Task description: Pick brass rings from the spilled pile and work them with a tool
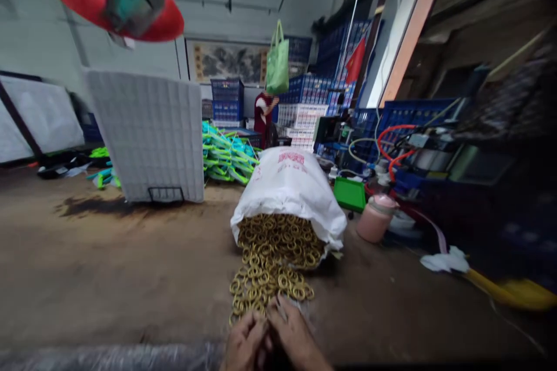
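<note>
A white woven sack [289, 185] lies on its side on the brown work surface, its mouth facing me. Brass-coloured rings [278, 237] fill the opening and spill out in a loose pile toward my hands. At the near edge of that pile, my left hand [247, 339] has its fingers curled inward. My right hand [289, 324] is close against it, thumb and fingers pinched together. Whatever is between the fingers is hidden or too small to make out.
A white ribbed panel [150, 133] stands left, beside bright green and blue pieces [228, 153]. Right of the sack are a green tray [349, 193], a pink lidded jar [376, 217] and a machine with red hoses [394, 145]. A person [262, 116] stands behind, near stacked crates.
</note>
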Demonstrator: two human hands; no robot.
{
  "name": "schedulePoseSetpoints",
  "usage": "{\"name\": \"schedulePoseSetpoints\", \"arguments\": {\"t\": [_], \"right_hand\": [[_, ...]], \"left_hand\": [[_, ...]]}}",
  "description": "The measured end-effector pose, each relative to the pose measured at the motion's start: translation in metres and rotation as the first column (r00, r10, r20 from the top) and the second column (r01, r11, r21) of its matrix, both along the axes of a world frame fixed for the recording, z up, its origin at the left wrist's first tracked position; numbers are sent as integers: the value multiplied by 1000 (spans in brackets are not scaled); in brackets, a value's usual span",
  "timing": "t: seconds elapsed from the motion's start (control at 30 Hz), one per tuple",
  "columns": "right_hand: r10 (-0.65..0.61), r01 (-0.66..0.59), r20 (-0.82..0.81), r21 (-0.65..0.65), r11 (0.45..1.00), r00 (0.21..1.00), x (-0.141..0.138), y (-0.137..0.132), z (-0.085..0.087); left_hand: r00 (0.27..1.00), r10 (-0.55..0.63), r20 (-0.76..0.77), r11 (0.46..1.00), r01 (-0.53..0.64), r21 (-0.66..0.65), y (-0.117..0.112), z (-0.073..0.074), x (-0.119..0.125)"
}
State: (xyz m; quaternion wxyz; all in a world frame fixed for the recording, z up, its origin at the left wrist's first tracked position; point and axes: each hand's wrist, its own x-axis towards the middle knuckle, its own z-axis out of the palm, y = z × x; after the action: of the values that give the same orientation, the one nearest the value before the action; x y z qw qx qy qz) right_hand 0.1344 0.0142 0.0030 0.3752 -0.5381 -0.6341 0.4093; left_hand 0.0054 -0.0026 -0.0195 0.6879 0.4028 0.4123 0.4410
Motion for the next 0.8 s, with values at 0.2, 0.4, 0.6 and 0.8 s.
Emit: {"name": "schedulePoseSetpoints", "arguments": {"t": [0.2, 0.4, 0.6, 0.8], "right_hand": [[76, -104, -205, -128, 986, 976, -7, -8, 4], [43, -57, -127, -113, 992, 991, -1, -14, 3], [180, -207, 244, 88, 974, 953, 7, -27, -1], [176, -235, 389, 108, 966, 904, 5, -30, 3]], "left_hand": [[998, 58, 40, 996, -55, -75, -22, 13, -2], [995, 46, 86, 997, -41, -66, -28, 19, -1], [999, 54, 5, 998, -54, -27, -30, 20, 3], [999, 51, -3, 988, -50, 148, -31, 14, 0]]}}
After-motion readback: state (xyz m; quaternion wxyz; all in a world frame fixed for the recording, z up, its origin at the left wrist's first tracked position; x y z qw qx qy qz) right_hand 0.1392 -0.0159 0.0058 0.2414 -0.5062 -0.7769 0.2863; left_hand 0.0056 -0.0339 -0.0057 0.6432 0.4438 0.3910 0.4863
